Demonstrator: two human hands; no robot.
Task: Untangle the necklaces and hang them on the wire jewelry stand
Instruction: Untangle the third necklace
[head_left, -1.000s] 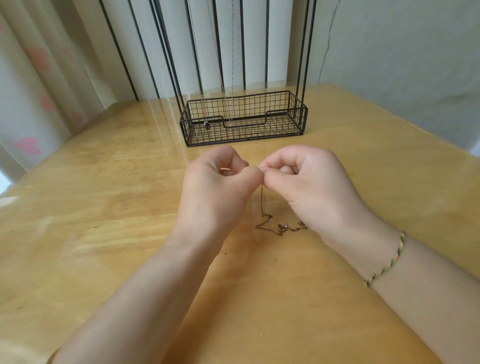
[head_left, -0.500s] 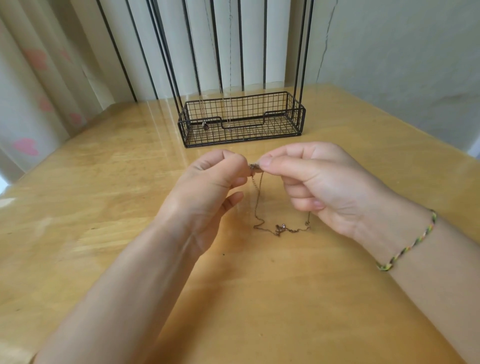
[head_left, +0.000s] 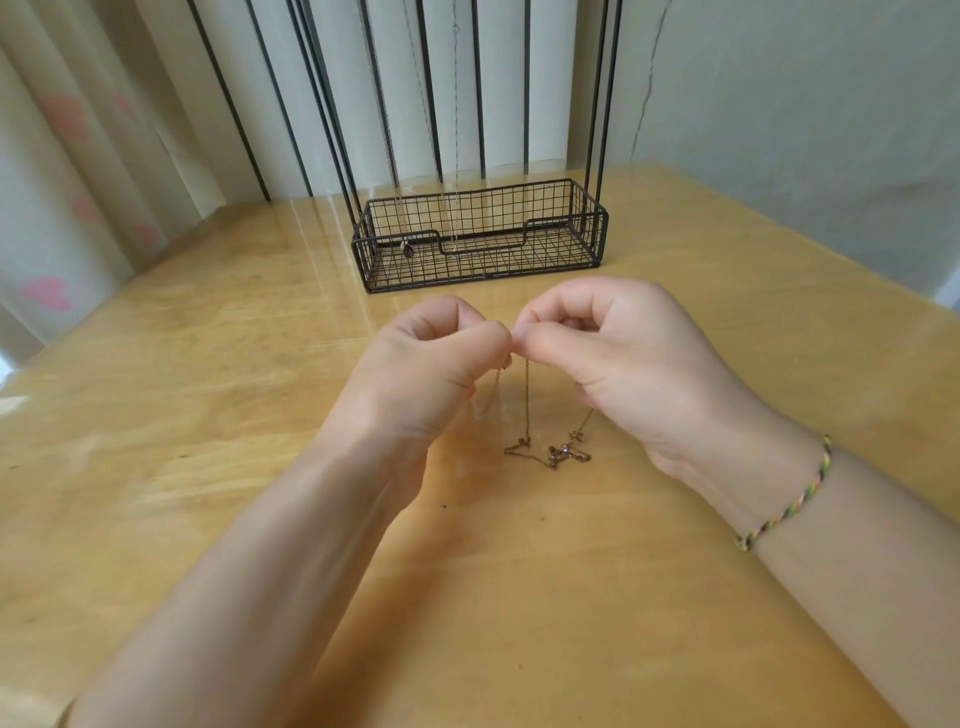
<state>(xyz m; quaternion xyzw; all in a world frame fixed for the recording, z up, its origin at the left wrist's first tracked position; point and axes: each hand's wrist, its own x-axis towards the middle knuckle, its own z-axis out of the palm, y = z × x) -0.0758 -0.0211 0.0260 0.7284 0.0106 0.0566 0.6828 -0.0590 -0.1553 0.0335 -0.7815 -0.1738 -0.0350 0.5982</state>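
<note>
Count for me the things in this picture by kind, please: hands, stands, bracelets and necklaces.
Hands: 2, left hand and right hand.
Stand: 1.
Bracelet: 1, on the right wrist.
Necklaces: 3 that I can tell: the held necklace, pinched by both hands, plus a pendant necklace and a plain chain hanging on the stand; perhaps more.
Total: 7.

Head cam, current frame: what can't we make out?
All head view.
1. Where the thin brown chain necklace is pinched, and its clasp: hidden inside the curled left hand and right hand.
2. Top of the black wire jewelry stand: cut off by the upper edge, hanging bars unseen.
3. Fine hung chains: too thin to count.
4. Loops round the small pendant: too small to tell whether knotted.
</note>
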